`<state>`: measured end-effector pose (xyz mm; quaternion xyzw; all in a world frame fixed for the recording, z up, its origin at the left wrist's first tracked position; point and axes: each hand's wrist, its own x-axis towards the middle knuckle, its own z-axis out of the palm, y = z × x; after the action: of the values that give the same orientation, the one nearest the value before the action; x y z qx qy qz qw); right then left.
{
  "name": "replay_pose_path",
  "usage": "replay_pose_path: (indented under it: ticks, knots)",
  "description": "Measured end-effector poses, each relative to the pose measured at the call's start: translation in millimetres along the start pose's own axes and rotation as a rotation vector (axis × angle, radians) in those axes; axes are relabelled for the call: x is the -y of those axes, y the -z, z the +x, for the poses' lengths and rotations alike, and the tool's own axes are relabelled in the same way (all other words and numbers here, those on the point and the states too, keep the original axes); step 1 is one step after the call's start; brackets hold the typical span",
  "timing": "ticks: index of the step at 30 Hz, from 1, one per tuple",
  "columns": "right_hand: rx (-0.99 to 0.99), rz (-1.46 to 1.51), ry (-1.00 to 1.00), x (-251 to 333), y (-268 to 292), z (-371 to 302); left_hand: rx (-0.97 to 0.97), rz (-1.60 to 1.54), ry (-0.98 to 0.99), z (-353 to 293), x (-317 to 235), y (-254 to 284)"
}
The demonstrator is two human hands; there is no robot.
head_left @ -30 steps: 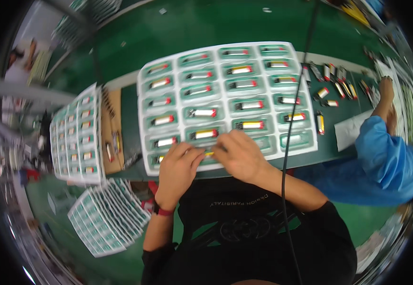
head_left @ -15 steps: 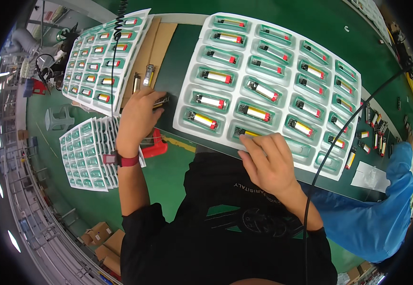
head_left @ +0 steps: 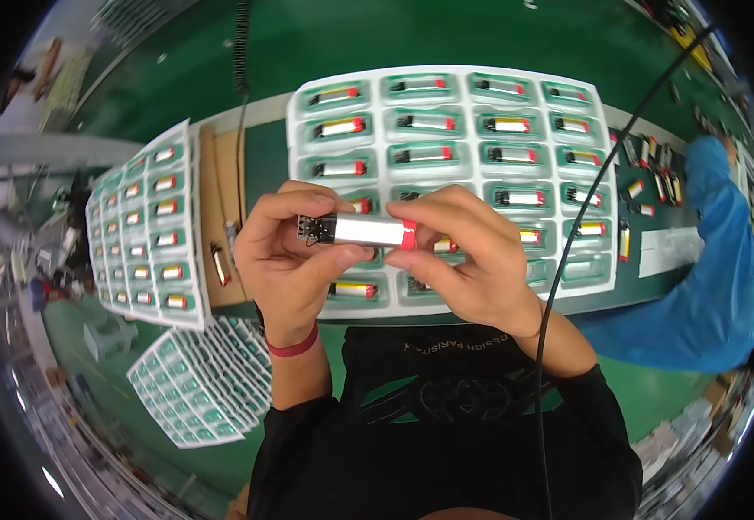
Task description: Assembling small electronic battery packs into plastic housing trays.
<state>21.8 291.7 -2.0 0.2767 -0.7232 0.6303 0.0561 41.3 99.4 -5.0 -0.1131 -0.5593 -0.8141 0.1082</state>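
Both hands hold one silver battery cell (head_left: 370, 230) level in front of me, above a white blister tray (head_left: 378, 143). One end of the cell is red; the other carries a black part with a small circuit board and thin wires. My left hand (head_left: 283, 251) pinches the black end between thumb and fingers. With thumb and forefinger, my right hand (head_left: 476, 251) grips the red end. Similar cells, some with yellow edges, lie in the tray's green-looking pockets. My hands hide several pockets in the tray's near middle.
Left of it, a second filled tray (head_left: 192, 173) stands by a cardboard strip (head_left: 210, 186) with a loose cell (head_left: 221, 264). Stacked trays (head_left: 190, 390) sit lower left. A black cable (head_left: 572, 234) crosses on the right. Beyond it are loose cells (head_left: 667, 186) and a co-worker's blue sleeve (head_left: 697, 277).
My left hand has come from the cardboard strip to the middle with a cell. My right hand has risen off the tray and taken the cell's red end. The view has turned.
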Motion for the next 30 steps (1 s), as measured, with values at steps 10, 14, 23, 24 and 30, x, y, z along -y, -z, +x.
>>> replay_pose_path:
  ticks: [10,14,23,24,30]
  knots:
    - [-0.118,-0.017,-0.096,-8,24,33,0.133,0.033,0.032,53,7,6]
    - [-0.100,-0.124,-0.042,-7,29,42,0.099,0.278,-0.058,63,7,6]
    - [-0.072,0.214,-0.201,-9,38,41,-0.029,0.427,-0.147,68,19,-9]
    - [-0.078,0.341,-0.259,-9,43,39,-0.012,0.393,-0.122,70,21,-10]
    - [-0.040,0.437,-0.302,-6,84,16,0.161,0.310,-0.179,71,32,-35]
